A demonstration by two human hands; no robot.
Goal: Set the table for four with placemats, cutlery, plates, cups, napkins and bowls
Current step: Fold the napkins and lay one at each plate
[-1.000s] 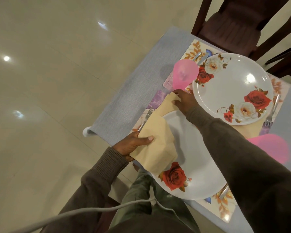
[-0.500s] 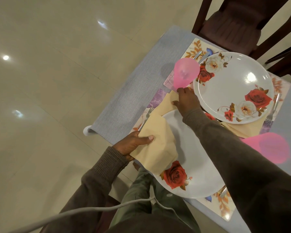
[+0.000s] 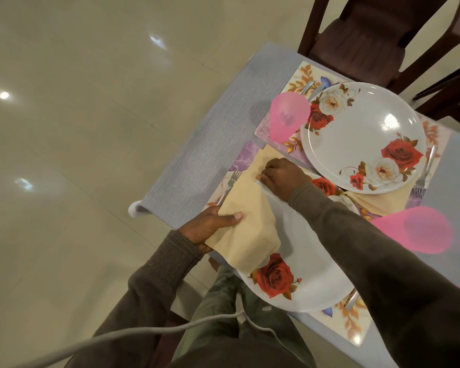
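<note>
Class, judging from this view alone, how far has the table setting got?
Done: far plate with pink cup and fork on its placemat. In hand: left hand and right hand hold the napkin over the near plate. Left: no bowls visible; other settings out of view.

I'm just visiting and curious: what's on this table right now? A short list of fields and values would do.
left hand: grips the near end of the napkin
right hand: pinches the napkin's far part
near plate: rose print, partly under the napkin
far plate: rose print, on a floral placemat
fork: left of the near plate, partly covered
pink cups: two, one by each plate
chair: dark, behind the table
</note>
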